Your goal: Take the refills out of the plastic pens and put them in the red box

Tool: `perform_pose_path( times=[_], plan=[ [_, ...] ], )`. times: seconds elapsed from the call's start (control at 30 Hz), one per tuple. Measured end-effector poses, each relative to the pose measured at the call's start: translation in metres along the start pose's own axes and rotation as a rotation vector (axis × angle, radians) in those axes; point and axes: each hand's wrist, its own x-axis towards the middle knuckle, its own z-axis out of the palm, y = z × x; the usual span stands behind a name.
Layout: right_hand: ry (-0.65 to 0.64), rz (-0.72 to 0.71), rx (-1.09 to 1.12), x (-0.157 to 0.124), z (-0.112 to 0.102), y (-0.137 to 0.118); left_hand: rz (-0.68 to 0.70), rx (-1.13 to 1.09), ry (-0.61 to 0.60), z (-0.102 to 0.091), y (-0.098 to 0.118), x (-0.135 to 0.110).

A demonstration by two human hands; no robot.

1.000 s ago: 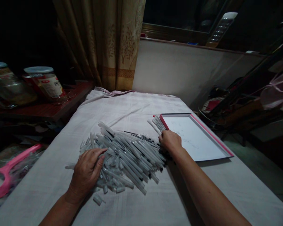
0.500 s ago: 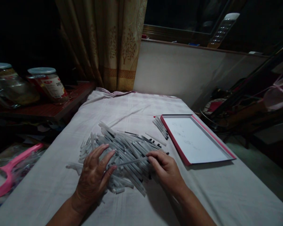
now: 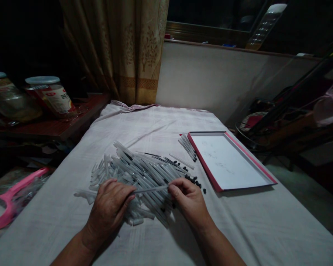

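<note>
A slim translucent pen barrel [image 3: 151, 189] stretches between my two hands. The fingers of my left hand [image 3: 109, 202] are closed on its left end. At the other end, the thumb and fingertips of my right hand [image 3: 189, 201] pinch it. Just beneath and beyond lies a loose pile of clear pen barrels [image 3: 147, 171], with translucent pen caps [image 3: 101, 171] on its left. Thin dark refills [image 3: 152, 154] stick out at the pile's far side. Several small black end plugs [image 3: 195, 180] are scattered past my right hand.
A shallow red-edged box lid [image 3: 227, 162] with a white inside lies on the right of the white cloth [image 3: 144, 244]. Beside it sits a small row of pens [image 3: 187, 147]. Jars [image 3: 54, 96] stand on a dark side table at left, above a pink-handled object [image 3: 8, 199].
My left hand's fingers have closed from a spread pose onto the barrel's left end. My right hand still pinches the other end. The view has shifted slightly, showing more black plugs.
</note>
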Motion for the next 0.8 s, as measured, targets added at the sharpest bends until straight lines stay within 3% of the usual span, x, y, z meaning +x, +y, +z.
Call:
perform_pose_path(
  times=[0.23,0.4,0.5,0.63,0.8],
  plan=[
    [-0.049,-0.31,-0.039,0.0,-0.003,-0.003,-0.026,-0.019,-0.021,-0.001,-0.004,-0.004],
    [0.025,-0.134,-0.119,-0.001,-0.003,0.001,-0.013,-0.02,-0.004,-0.002,-0.003,0.0],
    [-0.003,-0.11,-0.176,-0.003,-0.004,0.002,-0.007,-0.014,0.001,-0.002,-0.002,-0.001],
    [-0.017,-0.178,-0.207,-0.005,-0.006,-0.001,-0.004,-0.011,-0.005,-0.001,-0.002,-0.004],
    [-0.066,-0.428,-0.21,-0.003,-0.009,-0.008,-0.005,0.011,-0.006,0.0,-0.003,-0.004]
  ],
)
